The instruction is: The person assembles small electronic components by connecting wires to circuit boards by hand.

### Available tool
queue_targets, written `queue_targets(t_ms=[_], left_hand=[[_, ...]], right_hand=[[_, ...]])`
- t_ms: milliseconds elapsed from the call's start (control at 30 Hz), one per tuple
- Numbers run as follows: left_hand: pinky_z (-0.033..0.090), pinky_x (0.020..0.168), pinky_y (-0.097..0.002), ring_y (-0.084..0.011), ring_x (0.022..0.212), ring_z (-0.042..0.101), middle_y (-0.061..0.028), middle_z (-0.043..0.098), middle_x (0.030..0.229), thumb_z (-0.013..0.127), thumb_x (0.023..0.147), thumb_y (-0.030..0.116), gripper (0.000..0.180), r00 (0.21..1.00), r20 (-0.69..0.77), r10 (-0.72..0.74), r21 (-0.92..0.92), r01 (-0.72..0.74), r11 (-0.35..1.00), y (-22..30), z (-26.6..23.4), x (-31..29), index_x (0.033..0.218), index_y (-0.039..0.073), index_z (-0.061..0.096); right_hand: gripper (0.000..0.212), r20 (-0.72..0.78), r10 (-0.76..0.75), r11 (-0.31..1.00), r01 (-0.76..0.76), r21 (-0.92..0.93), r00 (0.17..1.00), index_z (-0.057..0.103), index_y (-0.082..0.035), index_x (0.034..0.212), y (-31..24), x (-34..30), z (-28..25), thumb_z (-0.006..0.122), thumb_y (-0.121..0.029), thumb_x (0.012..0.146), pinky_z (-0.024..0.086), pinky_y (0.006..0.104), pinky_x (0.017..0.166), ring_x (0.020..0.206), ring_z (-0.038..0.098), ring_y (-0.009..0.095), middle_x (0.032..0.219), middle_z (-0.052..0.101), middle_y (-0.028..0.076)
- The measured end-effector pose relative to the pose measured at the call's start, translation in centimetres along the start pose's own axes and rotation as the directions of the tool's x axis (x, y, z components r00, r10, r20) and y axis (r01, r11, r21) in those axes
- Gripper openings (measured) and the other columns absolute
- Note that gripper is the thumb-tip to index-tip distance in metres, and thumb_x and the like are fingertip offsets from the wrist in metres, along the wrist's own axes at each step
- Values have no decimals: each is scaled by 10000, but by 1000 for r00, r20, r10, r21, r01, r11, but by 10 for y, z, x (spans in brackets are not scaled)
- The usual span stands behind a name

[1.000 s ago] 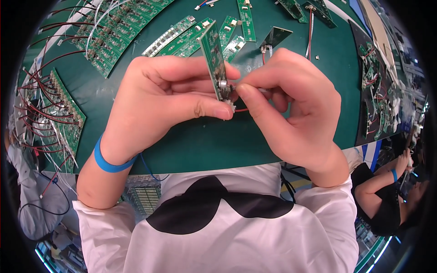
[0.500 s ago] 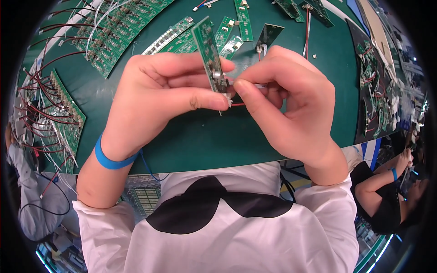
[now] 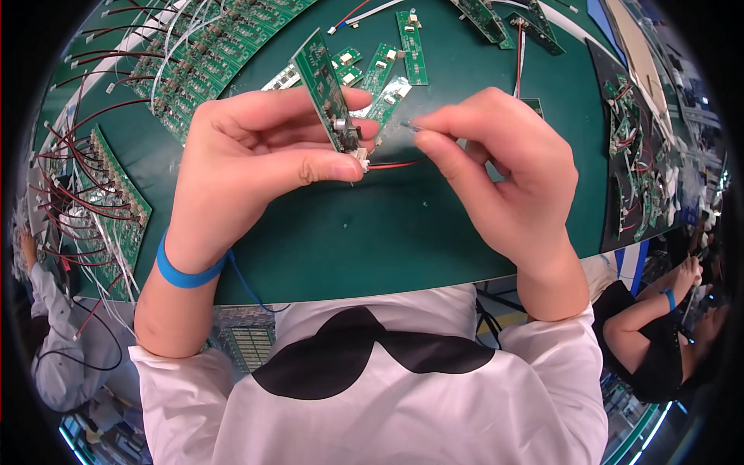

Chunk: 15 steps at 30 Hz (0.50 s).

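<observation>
My left hand [image 3: 240,151] grips a narrow green circuit board [image 3: 319,81] upright, with the thumb on its near edge and the fingers behind it. A small silver round part and a white connector [image 3: 363,156] sit low on the board's right face. From that connector a red and black wire [image 3: 394,164] runs right and passes behind my right hand [image 3: 508,170]. The right thumb and forefinger are pinched on a small dark grey piece [image 3: 409,125], whose kind I cannot make out. A gap separates it from the board. My other right fingers are curled in.
Loose narrow boards [image 3: 413,50] lie on the green table [image 3: 341,248] beyond my hands. Wired board panels [image 3: 240,39] stand at the left. A black tray [image 3: 612,178] of boards lies at the right. A blue wrist strap [image 3: 186,271] with cord circles my left wrist.
My right thumb and forefinger have drawn away from the board with the small dark piece, showing the wire in the gap. My left hand and the board have shifted slightly left.
</observation>
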<state>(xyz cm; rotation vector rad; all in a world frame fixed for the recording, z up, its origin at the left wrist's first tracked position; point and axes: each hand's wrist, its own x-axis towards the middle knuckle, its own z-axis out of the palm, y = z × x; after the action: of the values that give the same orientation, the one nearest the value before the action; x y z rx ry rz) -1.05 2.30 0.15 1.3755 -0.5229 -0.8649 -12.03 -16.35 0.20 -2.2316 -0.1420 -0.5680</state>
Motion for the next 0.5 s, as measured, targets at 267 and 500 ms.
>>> queue_targets(t_ms=[267, 500], left_hand=[[500, 864, -369, -295, 931, 639, -224, 641, 995, 713, 674, -24, 529, 991, -56, 122, 51, -119, 992, 5, 1, -2, 1160, -94, 515], [487, 874, -384, -322, 954, 623, -242, 621, 1034, 715, 691, -9, 561, 957, -60, 283, 140, -272, 952, 6, -5, -7, 1196, -97, 487]], right_hand=[[125, -18, -289, 943, 282, -175, 957, 653, 1, 863, 17, 6, -2, 690, 6, 744, 398, 208, 481, 587, 532, 106, 736, 620, 78], [199, -184, 78, 974, -36, 221, 980, 576, 63, 1031, 15, 9, -16, 469, -76, 937, 343, 160, 479, 528, 476, 53, 833, 659, 125]])
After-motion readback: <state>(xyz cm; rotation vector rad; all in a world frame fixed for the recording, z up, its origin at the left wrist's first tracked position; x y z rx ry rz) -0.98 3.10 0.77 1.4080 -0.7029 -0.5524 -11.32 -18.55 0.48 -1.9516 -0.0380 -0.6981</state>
